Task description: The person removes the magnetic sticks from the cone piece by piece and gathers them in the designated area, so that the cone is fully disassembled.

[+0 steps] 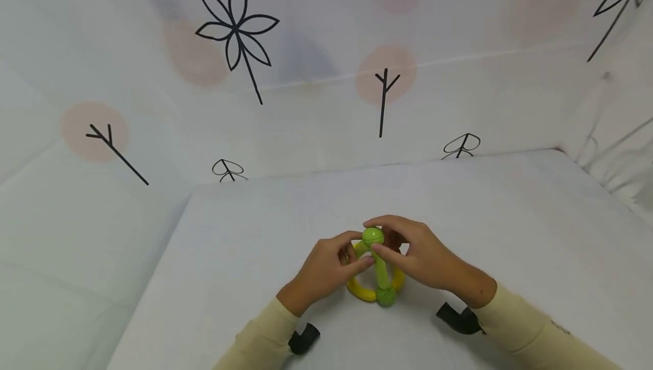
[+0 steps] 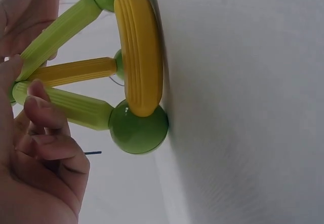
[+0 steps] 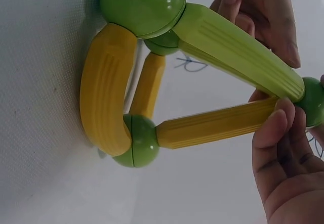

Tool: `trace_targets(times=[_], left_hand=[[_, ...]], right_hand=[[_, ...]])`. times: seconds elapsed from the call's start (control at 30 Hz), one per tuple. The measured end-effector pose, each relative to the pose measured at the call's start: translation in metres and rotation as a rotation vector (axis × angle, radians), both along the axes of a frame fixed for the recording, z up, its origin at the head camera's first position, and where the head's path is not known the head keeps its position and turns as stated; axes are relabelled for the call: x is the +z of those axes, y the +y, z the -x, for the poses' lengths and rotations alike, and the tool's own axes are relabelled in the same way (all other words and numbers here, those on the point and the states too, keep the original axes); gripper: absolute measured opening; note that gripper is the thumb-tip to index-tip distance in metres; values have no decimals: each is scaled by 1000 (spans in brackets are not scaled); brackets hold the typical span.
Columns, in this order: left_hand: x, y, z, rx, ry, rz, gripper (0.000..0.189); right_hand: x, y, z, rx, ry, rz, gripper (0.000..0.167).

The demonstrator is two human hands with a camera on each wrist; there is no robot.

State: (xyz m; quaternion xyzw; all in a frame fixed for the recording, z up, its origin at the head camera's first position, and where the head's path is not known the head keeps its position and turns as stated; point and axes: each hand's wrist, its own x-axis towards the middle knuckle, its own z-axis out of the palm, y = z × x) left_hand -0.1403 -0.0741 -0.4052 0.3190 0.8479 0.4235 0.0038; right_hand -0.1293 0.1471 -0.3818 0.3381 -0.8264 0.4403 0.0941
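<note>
Backdrop (image 1: 316, 112): white, black plant drawings, pale pink blots. You're on the white table (image 1: 224, 268) in front of it.

Both hands are on the work. Your left hand (image 1: 326, 265) has its fingers curled in narrow at the upper end of the frame, index tip at the top joint, thumb lower, by the rod. Your right hand (image 1: 425, 256) pinches the top from the other side, index over it, thumb in front.

Toy frame (image 1: 381, 271): stands on the table between your hands, pyramid-like. Straight members lean in to the apex: two light green rods (image 2: 63, 37) and one yellow rod (image 3: 217, 125). Curved yellow bars (image 3: 104, 90) run round the bottom, joined at green corner balls (image 2: 139, 127). Smallest item, top ball (image 1: 373, 236), sits where the rods meet.

My read: you're on the apex joint, mating rod ends to the top ball. Base looks assembled. Your fingers cover the yellow rod's upper end, so I can't tell if it's seated.

Next move probably calls for steadying the rods with the left while the right presses the ball down evenly. Watch for a rod slipping sideways.
</note>
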Motion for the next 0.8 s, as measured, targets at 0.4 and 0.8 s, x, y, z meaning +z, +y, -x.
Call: trace_targets(times=[0.4, 0.8], left_hand=[[-4, 2, 5, 23, -173, -138, 35], [-5, 2, 1, 30, -291, -277, 30]], right_hand=[[2, 0, 1, 29, -169, -19, 29], [-3, 0, 2, 73, -184, -43, 24]])
